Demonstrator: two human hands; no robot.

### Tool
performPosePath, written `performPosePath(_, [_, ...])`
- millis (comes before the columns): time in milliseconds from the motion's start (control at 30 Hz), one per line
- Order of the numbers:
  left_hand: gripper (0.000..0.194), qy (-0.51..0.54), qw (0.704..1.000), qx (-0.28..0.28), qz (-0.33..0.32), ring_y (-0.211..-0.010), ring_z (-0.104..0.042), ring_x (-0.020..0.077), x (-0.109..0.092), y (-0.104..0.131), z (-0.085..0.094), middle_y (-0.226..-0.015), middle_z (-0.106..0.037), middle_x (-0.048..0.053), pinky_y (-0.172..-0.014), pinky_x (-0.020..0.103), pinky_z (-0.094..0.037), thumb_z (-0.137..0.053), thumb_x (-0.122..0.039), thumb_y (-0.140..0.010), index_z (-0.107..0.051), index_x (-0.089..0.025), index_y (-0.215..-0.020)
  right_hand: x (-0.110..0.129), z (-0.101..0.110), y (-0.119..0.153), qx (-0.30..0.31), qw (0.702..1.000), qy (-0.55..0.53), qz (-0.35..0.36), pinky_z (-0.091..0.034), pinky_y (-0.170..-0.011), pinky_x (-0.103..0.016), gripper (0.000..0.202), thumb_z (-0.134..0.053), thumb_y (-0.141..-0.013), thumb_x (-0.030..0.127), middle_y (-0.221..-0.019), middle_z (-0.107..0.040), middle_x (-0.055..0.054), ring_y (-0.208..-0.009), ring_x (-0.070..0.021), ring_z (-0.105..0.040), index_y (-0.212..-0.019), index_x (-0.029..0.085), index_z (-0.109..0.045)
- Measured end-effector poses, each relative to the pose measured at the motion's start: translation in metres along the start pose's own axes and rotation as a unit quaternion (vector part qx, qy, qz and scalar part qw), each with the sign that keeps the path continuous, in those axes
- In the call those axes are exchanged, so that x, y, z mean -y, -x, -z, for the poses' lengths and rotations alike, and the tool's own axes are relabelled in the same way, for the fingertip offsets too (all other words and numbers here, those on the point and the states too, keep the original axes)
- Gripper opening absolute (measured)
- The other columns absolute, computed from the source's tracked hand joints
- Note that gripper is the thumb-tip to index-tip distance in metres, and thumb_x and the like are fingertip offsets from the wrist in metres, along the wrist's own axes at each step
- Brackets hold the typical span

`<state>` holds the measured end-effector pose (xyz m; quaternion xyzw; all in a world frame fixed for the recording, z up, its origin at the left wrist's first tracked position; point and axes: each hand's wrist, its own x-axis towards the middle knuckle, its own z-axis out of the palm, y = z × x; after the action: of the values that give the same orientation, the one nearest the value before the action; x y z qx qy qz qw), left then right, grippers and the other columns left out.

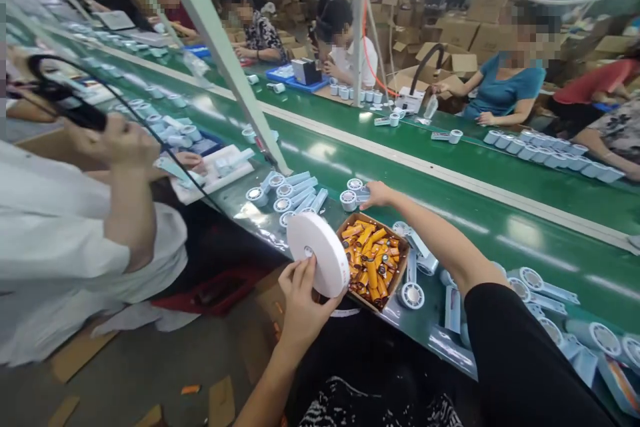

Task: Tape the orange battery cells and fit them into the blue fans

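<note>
My left hand (306, 303) grips a large white roll (317, 250) of what looks like tape or labels, held upright on edge at the near side of the bench. Farther out, my right hand (379, 195) is closed around the handle end of a light blue handheld fan (349, 200); another fan (355, 184) lies right beside it. Between my arms stands an open cardboard box (400, 273) full of orange battery-like cylinders (371, 257). More blue fans (295, 197) lie left of the box, and others (412, 295) are to its right.
A green conveyor belt (450, 203) runs across beyond the bench, with a slanted metal post (235, 73) at left. A person in white (65, 233) works close on the left. Several people sit across the belt; fans (595, 340) crowd the right.
</note>
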<state>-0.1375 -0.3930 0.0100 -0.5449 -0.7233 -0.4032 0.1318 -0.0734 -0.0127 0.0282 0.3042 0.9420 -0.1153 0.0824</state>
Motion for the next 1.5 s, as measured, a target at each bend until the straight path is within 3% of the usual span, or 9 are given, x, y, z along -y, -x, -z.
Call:
performPosePath(100, [0.088, -0.021, 1.0, 0.015, 0.013, -0.122, -0.048, 0.0356, 0.001, -0.004, 0.008, -0.131, -0.061, 0.019, -0.102, 0.056, -0.052, -0.081, -0.051, -0.086, -0.042, -0.017, -0.158, 0.029, 0.006, 0.0, 0.023, 0.998, -0.025, 0.05, -0.051, -0.101, -0.034, 0.061, -0.085, -0.081, 0.052, -0.129, -0.074, -0.016, -0.116, -0.0307, -0.069, -0.127, 0.016, -0.072])
performPosePath(167, [0.088, -0.035, 0.999, 0.013, 0.023, -0.122, -0.049, 0.0356, 0.002, -0.006, 0.013, -0.131, -0.061, 0.019, -0.103, 0.056, -0.051, -0.083, -0.049, -0.084, -0.044, -0.017, -0.156, 0.043, 0.016, 0.023, -0.004, 0.997, -0.041, 0.062, -0.048, -0.107, -0.037, 0.049, -0.075, -0.092, 0.047, -0.137, -0.071, -0.016, -0.123, -0.0302, -0.066, -0.132, 0.017, -0.07])
performPosePath(267, [0.079, -0.067, 0.997, -0.023, 0.019, -0.12, -0.05, 0.0356, 0.001, -0.01, 0.016, -0.128, -0.062, 0.019, -0.102, 0.056, -0.049, -0.084, -0.041, -0.083, -0.049, -0.017, -0.15, 0.066, 0.031, 0.093, -0.138, 0.976, -0.15, 0.077, -0.052, -0.099, -0.036, 0.033, -0.055, -0.105, 0.04, -0.123, -0.077, -0.012, -0.107, -0.0245, -0.071, -0.121, 0.018, -0.074])
performPosePath(333, [0.07, -0.088, 0.994, -0.06, 0.0, -0.117, -0.051, 0.0352, -0.001, -0.012, 0.016, -0.123, -0.064, 0.018, -0.101, 0.055, -0.048, -0.083, -0.034, -0.084, -0.053, -0.017, -0.145, 0.089, 0.037, 0.153, -0.214, 0.93, -0.272, 0.126, -0.054, -0.076, -0.03, 0.029, -0.058, -0.104, 0.042, -0.091, -0.079, -0.004, -0.077, -0.0179, -0.071, -0.098, 0.021, -0.077])
performPosePath(400, [0.064, -0.102, 0.99, -0.092, -0.024, -0.114, -0.051, 0.0346, -0.003, -0.012, 0.013, -0.119, -0.065, 0.018, -0.1, 0.055, -0.047, -0.084, -0.031, -0.083, -0.057, -0.017, -0.14, 0.117, 0.036, 0.208, -0.262, 0.889, -0.33, 0.178, -0.053, -0.066, -0.027, 0.02, -0.066, -0.099, 0.037, -0.079, -0.077, -0.001, -0.067, -0.0144, -0.068, -0.091, 0.023, -0.076])
performPosePath(533, [0.063, -0.106, 0.986, -0.121, -0.046, -0.118, -0.048, 0.0347, -0.008, -0.009, 0.005, -0.117, -0.066, 0.017, -0.101, 0.055, -0.046, -0.086, -0.029, -0.078, -0.06, -0.02, -0.135, 0.158, 0.022, 0.262, -0.364, 0.855, -0.327, 0.17, -0.054, -0.058, -0.024, 0.006, -0.07, -0.096, 0.024, -0.074, -0.077, 0.0, -0.06, -0.013, -0.069, -0.095, 0.023, -0.075])
performPosePath(700, [0.061, -0.109, 0.983, -0.134, -0.058, -0.117, -0.049, 0.0343, -0.012, -0.002, 0.001, -0.117, -0.066, 0.016, -0.103, 0.059, -0.043, -0.089, -0.029, -0.077, -0.06, -0.022, -0.131, 0.165, 0.009, 0.267, -0.418, 0.84, -0.33, 0.105, -0.057, -0.058, -0.025, 0.007, -0.069, -0.092, 0.018, -0.074, -0.079, -0.001, -0.06, -0.0145, -0.072, -0.091, 0.023, -0.074])
performPosePath(1000, [0.061, -0.123, 0.984, -0.127, -0.037, -0.114, -0.055, 0.0332, -0.004, 0.018, -0.005, -0.118, -0.064, 0.015, -0.11, 0.064, -0.037, -0.086, -0.032, -0.08, -0.06, -0.024, -0.134, 0.167, 0.005, 0.273, -0.415, 0.828, -0.373, 0.054, -0.054, -0.053, -0.025, 0.009, -0.068, -0.086, 0.017, -0.063, -0.071, 0.002, -0.052, -0.0136, -0.064, -0.081, 0.024, -0.072])
performPosePath(1500, [0.058, -0.126, 0.978, -0.155, -0.055, -0.116, -0.048, 0.0338, -0.004, 0.022, -0.004, -0.113, -0.063, 0.014, -0.107, 0.064, -0.039, -0.09, -0.03, -0.075, -0.065, -0.026, -0.128, 0.168, -0.001, 0.273, -0.436, 0.809, -0.392, 0.044, -0.054, -0.054, -0.025, 0.008, -0.067, -0.084, 0.017, -0.063, -0.071, 0.002, -0.052, -0.0136, -0.064, -0.082, 0.024, -0.072])
